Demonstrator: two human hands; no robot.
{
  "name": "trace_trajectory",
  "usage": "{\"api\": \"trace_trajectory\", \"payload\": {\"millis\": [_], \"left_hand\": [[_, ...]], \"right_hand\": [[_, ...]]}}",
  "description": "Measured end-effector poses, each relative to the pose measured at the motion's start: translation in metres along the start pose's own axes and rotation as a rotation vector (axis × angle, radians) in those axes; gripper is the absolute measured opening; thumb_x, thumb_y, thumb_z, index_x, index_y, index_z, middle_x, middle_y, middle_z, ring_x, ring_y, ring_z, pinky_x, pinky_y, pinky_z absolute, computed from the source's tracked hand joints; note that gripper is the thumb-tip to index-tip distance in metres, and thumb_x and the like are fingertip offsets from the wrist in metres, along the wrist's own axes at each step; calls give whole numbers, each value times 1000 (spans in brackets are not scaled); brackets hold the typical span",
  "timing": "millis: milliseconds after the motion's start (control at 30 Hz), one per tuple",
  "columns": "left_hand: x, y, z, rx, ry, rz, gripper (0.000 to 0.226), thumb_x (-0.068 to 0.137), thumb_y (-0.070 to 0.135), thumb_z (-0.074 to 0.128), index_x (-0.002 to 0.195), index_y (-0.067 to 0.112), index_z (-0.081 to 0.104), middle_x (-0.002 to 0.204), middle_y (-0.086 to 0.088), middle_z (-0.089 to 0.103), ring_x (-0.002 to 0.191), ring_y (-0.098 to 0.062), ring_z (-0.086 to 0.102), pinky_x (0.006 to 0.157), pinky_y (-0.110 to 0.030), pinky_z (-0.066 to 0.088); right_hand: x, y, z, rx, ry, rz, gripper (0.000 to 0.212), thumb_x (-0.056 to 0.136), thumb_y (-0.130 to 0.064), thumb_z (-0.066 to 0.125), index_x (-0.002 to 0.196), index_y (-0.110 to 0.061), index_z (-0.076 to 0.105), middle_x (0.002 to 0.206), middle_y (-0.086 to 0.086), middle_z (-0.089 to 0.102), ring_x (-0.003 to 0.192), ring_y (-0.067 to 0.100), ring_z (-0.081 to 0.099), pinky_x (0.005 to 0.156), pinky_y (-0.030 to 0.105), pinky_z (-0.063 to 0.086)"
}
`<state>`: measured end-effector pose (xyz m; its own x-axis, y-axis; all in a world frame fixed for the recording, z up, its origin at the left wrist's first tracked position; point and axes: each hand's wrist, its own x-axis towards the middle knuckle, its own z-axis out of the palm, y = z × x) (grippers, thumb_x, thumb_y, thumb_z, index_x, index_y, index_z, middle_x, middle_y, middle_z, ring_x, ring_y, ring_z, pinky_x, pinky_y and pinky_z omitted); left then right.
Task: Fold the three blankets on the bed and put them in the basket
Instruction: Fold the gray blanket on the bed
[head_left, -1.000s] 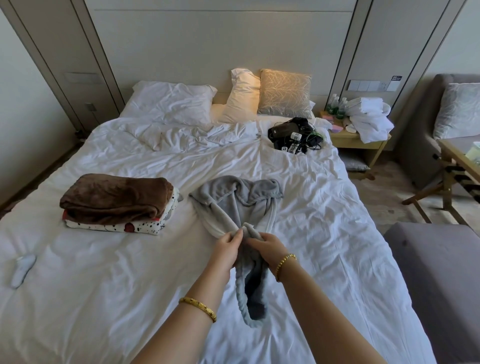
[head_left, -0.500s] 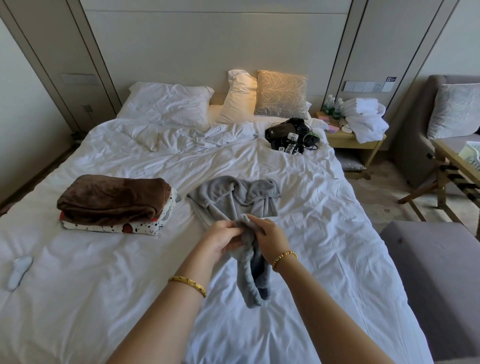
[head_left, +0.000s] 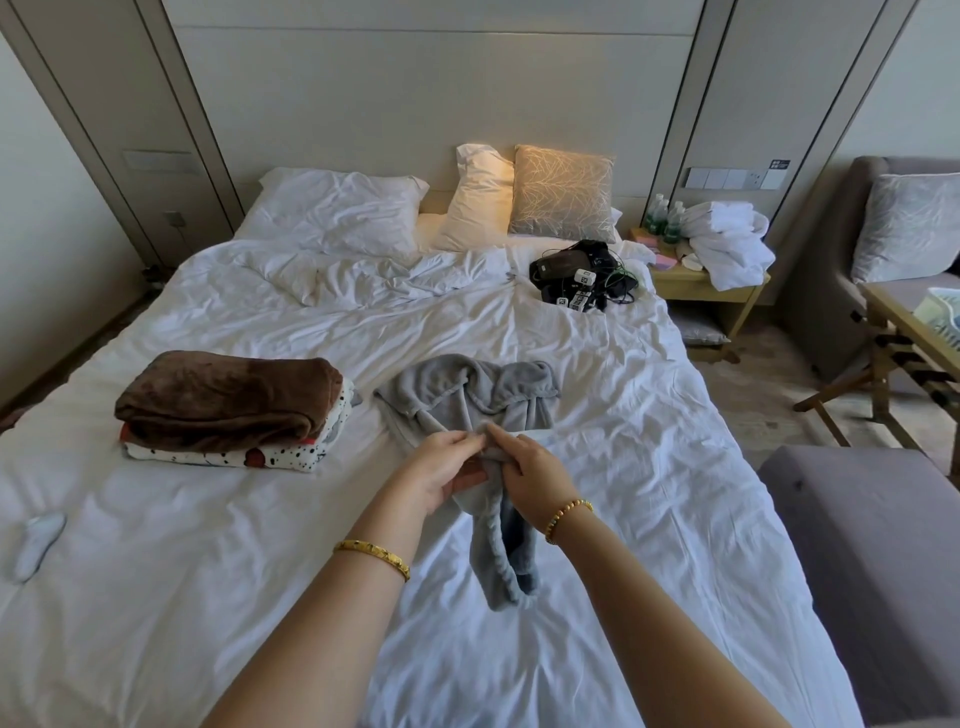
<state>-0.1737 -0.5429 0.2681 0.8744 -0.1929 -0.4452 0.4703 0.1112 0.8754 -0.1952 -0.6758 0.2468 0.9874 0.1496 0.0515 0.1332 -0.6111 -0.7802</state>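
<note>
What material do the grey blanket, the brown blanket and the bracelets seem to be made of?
Grey blanket: looks like soft fleece, matte, with a fuzzy nap and limp folds.
Brown blanket: probably plush fleece or velvet-like fabric; its pile shows a slight sheen and darker brushed patches.
Bracelets: gold-coloured metal, shiny; real gold or plating cannot be told. The right one looks beaded.

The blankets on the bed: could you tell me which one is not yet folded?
The grey blanket, bunched mid-bed, gripped by the left hand and right hand. The brown blanket lies folded on the spotted white blanket.
</note>
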Motion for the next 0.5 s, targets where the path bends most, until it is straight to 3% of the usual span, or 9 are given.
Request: {"api": "trace_trajectory", "payload": {"millis": [67,167,300,400,500], "left_hand": [[2,7,5,-11,71,40,19,95,7,48,82,8,62,78,-8,63,62,-9,65,55,-19,55],[10,25,10,-101,235,93,17,93,4,42,91,1,59,78,-8,57,62,-13,58,51,-22,52],[19,53,3,-364,352,182,28,97,10,40,121,-2,49,99,-11,55,75,-15,57,50,-20,54],[22,62,-6,-434,424,227,32,98,11,40,124,-7,46,87,-9,54,70,-14,57,47,-18,54],[26,64,-16,-395,488,240,34,99,13,39,124,-10,45,86,-9,51,69,-13,56,65,-24,55]], "right_hand": [[0,2,1,105,6,158,56,86,-4,43,137,-25,40,84,-9,56,71,4,52,64,10,42],[0,13,3,65,-4,346,46,82,-5,46,127,-17,47,95,8,63,88,25,58,73,30,46],[1,33,-5,-84,38,492,27,84,-4,45,107,-8,59,104,17,64,96,32,58,71,28,40],[-1,47,-13,-171,39,582,19,85,-6,42,93,-8,59,94,14,65,78,27,55,66,28,40],[-7,61,-22,-232,30,680,18,84,-7,44,92,-9,60,83,8,60,72,23,50,65,26,40]]}}
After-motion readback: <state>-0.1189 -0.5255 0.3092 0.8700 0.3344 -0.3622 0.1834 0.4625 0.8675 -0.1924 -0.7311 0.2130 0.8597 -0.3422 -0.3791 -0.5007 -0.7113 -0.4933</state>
